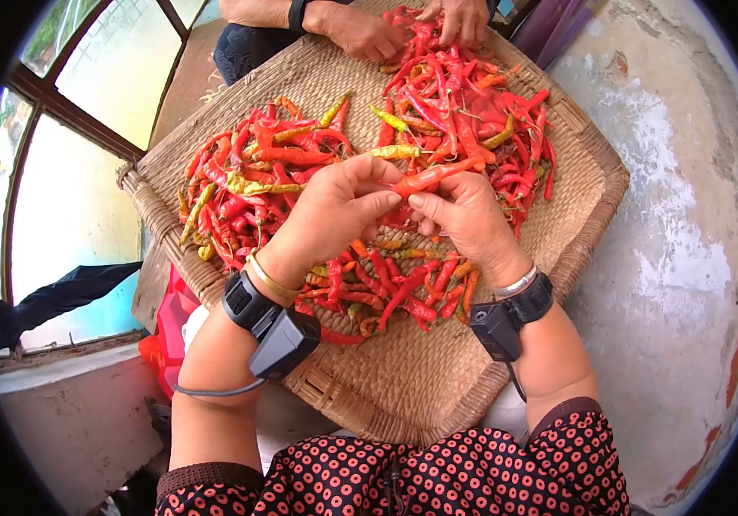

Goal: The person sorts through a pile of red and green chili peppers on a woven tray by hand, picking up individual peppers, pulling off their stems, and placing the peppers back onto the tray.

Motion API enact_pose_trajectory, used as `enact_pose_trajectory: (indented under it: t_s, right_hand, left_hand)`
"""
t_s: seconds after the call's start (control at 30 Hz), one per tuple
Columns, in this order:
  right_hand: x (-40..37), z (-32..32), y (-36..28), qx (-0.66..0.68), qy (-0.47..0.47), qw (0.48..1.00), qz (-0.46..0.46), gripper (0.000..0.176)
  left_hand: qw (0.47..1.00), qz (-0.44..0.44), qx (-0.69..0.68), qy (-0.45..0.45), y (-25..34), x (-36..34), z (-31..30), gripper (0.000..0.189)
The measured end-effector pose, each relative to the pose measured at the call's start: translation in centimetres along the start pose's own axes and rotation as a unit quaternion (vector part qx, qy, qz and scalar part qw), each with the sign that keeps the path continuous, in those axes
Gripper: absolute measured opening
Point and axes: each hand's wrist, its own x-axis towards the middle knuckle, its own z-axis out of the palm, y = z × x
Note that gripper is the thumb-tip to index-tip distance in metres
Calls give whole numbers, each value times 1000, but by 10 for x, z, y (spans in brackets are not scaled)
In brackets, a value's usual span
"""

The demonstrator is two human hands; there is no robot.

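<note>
Between my two hands, above the middle of a woven tray (489, 391), is a red chili pepper (438, 175). My left hand (343, 202) pinches its left end between thumb and fingers. Thumb and fingers of my right hand (468, 215) close round the pepper's other part. Below my hands lies a smaller group of red and orange chilies (386, 288). A heap of red and yellowish chilies (253, 172) is to the left, and a larger red heap (515, 129) spreads to the upper right.
At the tray's far edge, another person's hands (369, 33) work in the chilies. A window (68, 198) stands on the left, with a dark folded cloth or umbrella (59, 301) before it. A worn plaster wall or floor (670, 215) lies right, and a red bag (175, 322) lower left.
</note>
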Motion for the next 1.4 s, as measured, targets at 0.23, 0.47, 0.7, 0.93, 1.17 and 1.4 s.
enact_pose_trajectory:
  t_s: [0.23, 0.47, 0.7, 0.93, 1.17, 1.4]
  right_hand:
    - [3, -20, -2, 85, 37, 995, -22, 7]
    - [10, -29, -18, 279, 121, 936, -180, 32]
    - [4, -16, -9, -18, 81, 997, 0, 23]
    - [-2, 7, 7, -38, -71, 996, 36, 16]
    - [2, -17, -7, -92, -39, 991, 87, 19]
    - [7, -41, -10, 154, 153, 976, -15, 42]
  left_hand:
    - [990, 44, -43, 128, 2, 3, -11, 13]
    - [983, 55, -106, 140, 0, 4, -15, 11]
    - [977, -4, -207, 55, -5, 3, -6, 9]
    - [960, -21, -280, -2, -12, 4, -1, 7]
    - [958, 105, 267, 21, -21, 4, -4, 15]
    - [820, 121, 520, -207, -35, 1, 10, 24]
